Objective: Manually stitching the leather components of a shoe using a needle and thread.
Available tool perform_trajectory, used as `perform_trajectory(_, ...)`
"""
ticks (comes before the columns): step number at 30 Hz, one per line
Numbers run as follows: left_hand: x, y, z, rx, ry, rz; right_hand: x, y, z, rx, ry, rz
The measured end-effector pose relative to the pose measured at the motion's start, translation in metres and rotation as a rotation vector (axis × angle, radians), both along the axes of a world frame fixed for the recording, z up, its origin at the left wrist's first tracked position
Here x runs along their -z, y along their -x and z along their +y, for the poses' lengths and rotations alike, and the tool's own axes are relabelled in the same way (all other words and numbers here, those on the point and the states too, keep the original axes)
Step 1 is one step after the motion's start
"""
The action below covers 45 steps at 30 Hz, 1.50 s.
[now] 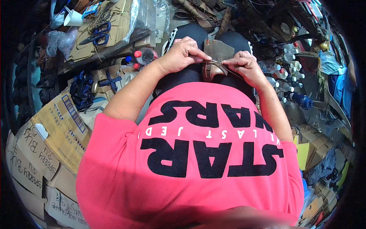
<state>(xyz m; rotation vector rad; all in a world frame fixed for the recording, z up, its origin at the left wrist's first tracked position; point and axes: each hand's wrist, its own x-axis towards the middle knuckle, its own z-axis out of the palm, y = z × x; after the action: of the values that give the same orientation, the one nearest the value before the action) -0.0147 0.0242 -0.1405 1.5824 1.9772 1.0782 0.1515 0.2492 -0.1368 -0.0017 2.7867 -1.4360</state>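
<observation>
A brown leather shoe (pixel 219 50) is held upright between my knees, its pale inner part facing me. Over its opening my two hands meet from either side. My left hand (pixel 185 54) is closed, thumb and forefinger pinching a thin brown cord (pixel 200 62) at the shoe's left edge. Opposite it, my right hand (pixel 244 65) pinches the cord too, and a length of it trails below those fingers. The fingertips are a small gap apart. How the cord passes through the leather is too small to make out.
Blue-handled scissors (pixel 97 35) lie on stacked cardboard pieces (pixel 118 15) at the far left, near a white cup (pixel 73 18). Red-capped bottles (pixel 145 55) stand beside my left forearm. Several plastic bottles (pixel 286 74) crowd the right. Flattened cardboard boxes (pixel 57 133) cover the lower left.
</observation>
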Motion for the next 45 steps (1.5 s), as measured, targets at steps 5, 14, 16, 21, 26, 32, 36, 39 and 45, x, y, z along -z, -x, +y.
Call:
perform_trajectory(5, -0.003, 0.003, 0.009, 0.008, 0.038, -0.095, 0.009, 0.002, -0.001, 0.018, -0.058, 0.050)
perform_trajectory(14, -0.012, -0.006, 0.015, -0.057, -0.045, 0.187, 0.005, -0.006, -0.008, 0.121, -0.058, 0.083)
perform_trajectory(16, -0.014, -0.008, 0.013, -0.071, 0.045, 0.067, 0.003, -0.013, -0.015, 0.154, -0.082, 0.021)
perform_trajectory(21, -0.017, -0.015, 0.017, -0.122, 0.177, -0.211, 0.005, -0.015, -0.024, 0.271, -0.091, -0.070)
perform_trajectory(26, -0.011, -0.024, 0.024, -0.218, 0.237, -0.442, 0.005, -0.011, -0.028, 0.294, -0.089, -0.069)
perform_trajectory(32, -0.003, -0.026, 0.032, -0.250, 0.211, -0.474, 0.007, 0.000, -0.030, 0.339, -0.017, -0.097)
perform_trajectory(36, -0.008, -0.016, 0.036, -0.235, 0.238, -0.397, 0.008, 0.015, -0.025, 0.305, 0.094, -0.098)
perform_trajectory(39, -0.008, -0.010, 0.037, -0.176, 0.065, 0.005, 0.010, 0.025, -0.020, 0.301, 0.280, -0.065)
perform_trajectory(45, -0.009, -0.005, 0.018, -0.214, -0.006, -0.230, 0.004, 0.001, -0.002, 0.355, 0.260, -0.108)
